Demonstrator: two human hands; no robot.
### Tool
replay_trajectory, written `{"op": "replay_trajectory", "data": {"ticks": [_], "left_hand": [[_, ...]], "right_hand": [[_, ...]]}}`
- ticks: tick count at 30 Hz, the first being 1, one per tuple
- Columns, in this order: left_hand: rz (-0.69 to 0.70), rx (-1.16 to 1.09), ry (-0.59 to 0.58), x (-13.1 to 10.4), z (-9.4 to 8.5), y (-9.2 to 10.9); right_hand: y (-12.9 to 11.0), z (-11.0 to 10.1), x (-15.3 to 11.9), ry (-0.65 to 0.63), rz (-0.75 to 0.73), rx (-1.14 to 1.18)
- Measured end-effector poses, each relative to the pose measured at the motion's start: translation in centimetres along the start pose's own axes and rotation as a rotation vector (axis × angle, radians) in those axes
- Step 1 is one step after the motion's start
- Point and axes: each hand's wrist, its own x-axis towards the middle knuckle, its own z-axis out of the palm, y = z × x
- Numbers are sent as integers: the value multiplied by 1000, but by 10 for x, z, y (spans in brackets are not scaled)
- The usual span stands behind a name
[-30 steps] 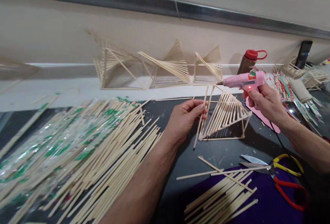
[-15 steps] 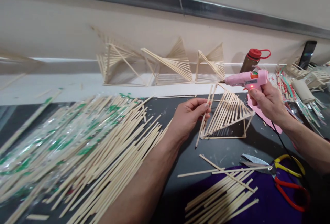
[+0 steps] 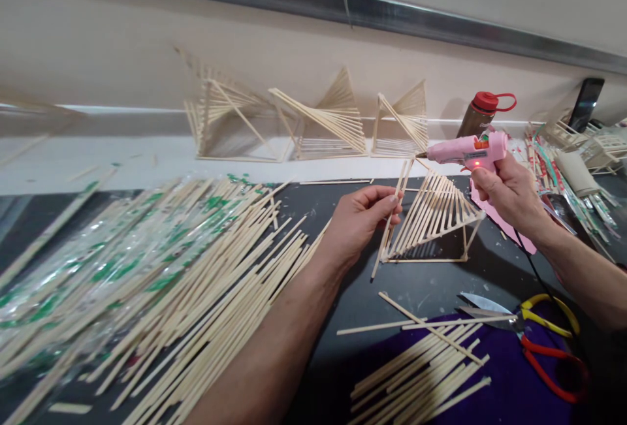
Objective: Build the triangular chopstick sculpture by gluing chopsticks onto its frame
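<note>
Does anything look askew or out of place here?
Slightly: the scissors lie open, blades apart, and one loose stick slants across the nearby stick pile, against the direction of most others. Nothing looks spilled.

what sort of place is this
Probably a craft or model-making workspace: a pink glue gun in the right hand, scissors on the work surface, and stick-built frames lined up along the wall.

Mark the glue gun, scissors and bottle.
Glue gun (image 3: 466, 151): head view, on its pink body.
Scissors (image 3: 520, 326): head view, near the pivot.
Bottle (image 3: 473, 121): head view, on the brown body below the red lid.
</note>
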Motion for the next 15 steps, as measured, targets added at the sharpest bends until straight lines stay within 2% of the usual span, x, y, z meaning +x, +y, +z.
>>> {"op": "replay_trajectory", "data": {"ticks": [8, 11, 15], "left_hand": [[-11, 15, 3, 1, -1, 0], [-24, 21, 17, 0, -1, 1], [-22, 22, 5, 1, 0, 2]], "right_hand": [[-12, -5, -1, -19, 83, 298], [-13, -9, -2, -69, 152, 428], [-13, -12, -2, -95, 202, 497]]}}
